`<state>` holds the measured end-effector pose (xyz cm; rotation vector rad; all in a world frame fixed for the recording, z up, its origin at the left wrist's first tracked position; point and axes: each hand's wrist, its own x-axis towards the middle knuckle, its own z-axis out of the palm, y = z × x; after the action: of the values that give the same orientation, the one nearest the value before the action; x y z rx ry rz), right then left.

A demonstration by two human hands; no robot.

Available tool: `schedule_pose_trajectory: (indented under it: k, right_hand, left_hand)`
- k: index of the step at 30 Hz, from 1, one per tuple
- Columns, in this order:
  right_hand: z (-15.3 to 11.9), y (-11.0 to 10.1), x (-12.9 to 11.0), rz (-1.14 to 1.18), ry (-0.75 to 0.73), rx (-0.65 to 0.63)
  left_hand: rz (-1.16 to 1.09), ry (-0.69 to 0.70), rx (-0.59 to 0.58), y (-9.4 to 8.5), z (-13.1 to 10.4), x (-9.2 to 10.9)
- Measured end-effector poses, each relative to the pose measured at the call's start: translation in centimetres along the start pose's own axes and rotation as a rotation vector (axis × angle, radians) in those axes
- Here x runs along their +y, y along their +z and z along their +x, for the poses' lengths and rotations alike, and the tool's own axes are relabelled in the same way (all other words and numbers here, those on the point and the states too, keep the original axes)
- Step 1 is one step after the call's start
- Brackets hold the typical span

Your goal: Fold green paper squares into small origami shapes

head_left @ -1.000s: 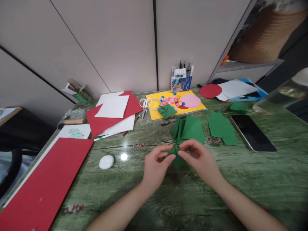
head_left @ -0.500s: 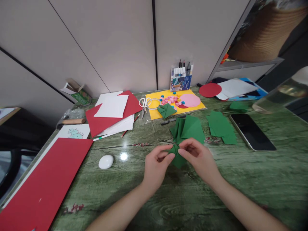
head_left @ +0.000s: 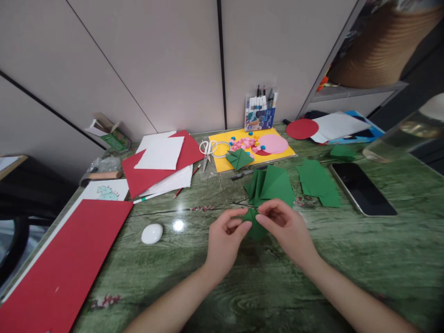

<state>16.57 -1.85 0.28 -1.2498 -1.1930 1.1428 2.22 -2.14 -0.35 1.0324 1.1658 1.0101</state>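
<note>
Between my hands is a small piece of folded green paper, low over the table. My left hand pinches its left side between thumb and fingers. On its right side, my right hand is closed in a similar pinch. The fingertips hide part of the folds. Just beyond them stand folded green papers with several layers. Further back, a folded green shape rests on a yellow sheet. Flat green paper pieces lie to the right.
A phone lies at right, near a clear container. White scissors, a pen and a marker box are at the back. Leftward are a white oval object, red card and white paper.
The view has shifted very slightly. Both hands keep their pinch on the green paper, with almost no visible movement.
</note>
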Motion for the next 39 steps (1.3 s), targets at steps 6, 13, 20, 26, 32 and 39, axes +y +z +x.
schedule_pose_trajectory:
  k: [6, 13, 20, 26, 32, 39]
  right_hand:
    - [0.0, 0.0, 0.1, 0.006, -0.004, 0.006]
    - [-0.2, 0.0, -0.1, -0.035, -0.030, 0.013]
    - [-0.1, -0.2, -0.1, -0.164, -0.098, -0.013]
    - [-0.4, -0.3, -0.2, -0.349, -0.187, -0.080]
    - [-0.4, -0.5, -0.5, -0.346, -0.182, -0.124]
    - [0.0, -0.9, -1.1, -0.322, -0.166, -0.179]
  left_hand:
    - [0.003, 0.005, 0.006, 0.0, 0.0, -0.1]
    - [0.037, 0.022, 0.016, 0.1, 0.0, -0.1]
    - [0.100, 0.053, -0.027, -0.5, 0.3, 0.6]
    - [0.151, 0.142, -0.071, -1.0, 0.8, 0.9]
    - [0.205, 0.149, -0.038, -1.2, 0.9, 0.8]
    - [0.152, 0.168, 0.015, -1.1, 0.7, 0.7]
